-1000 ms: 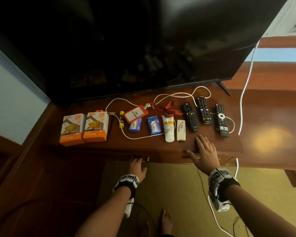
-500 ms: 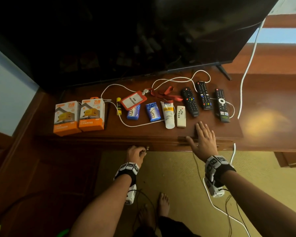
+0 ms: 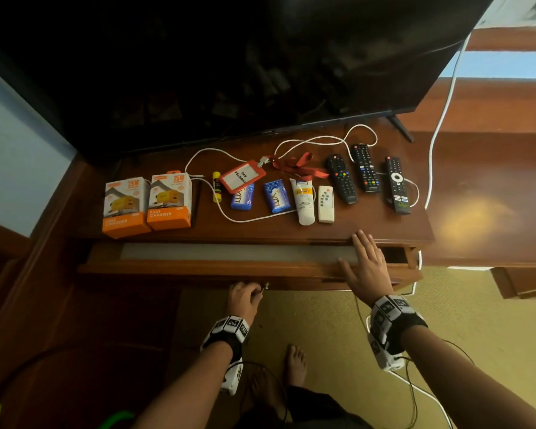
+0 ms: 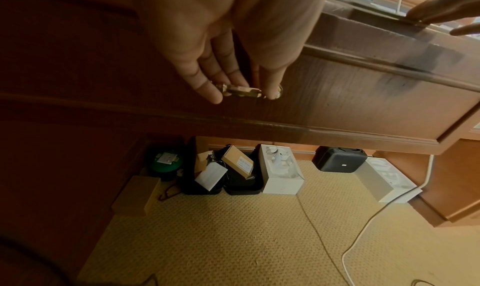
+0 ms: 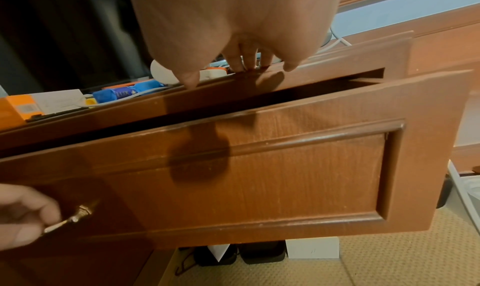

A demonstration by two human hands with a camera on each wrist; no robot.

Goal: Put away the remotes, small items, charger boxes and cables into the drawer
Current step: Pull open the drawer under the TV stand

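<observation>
The wooden drawer (image 3: 198, 270) stands partly out, showing a strip of its pale bottom. My left hand (image 3: 245, 300) grips its brass handle (image 4: 244, 90). My right hand (image 3: 365, 267) lies flat, fingers straight, on the tabletop's front edge above the drawer front (image 5: 285, 167). On top lie two orange charger boxes (image 3: 126, 209), a white cable (image 3: 245, 218), a glue stick (image 3: 216, 187), a red badge holder (image 3: 242, 176), two blue soap packets (image 3: 276, 196), a white tube (image 3: 304, 201), a small white remote (image 3: 326, 204) and three black remotes (image 3: 365, 167).
A large dark TV (image 3: 260, 57) overhangs the back of the table. A white cord (image 3: 440, 125) hangs down at the right. Boxes and a black case (image 4: 340, 158) sit on the carpet under the table. My bare foot (image 3: 296, 363) is below the drawer.
The drawer has slid out toward me with my left hand on its handle. My right hand has stayed at the table's front edge.
</observation>
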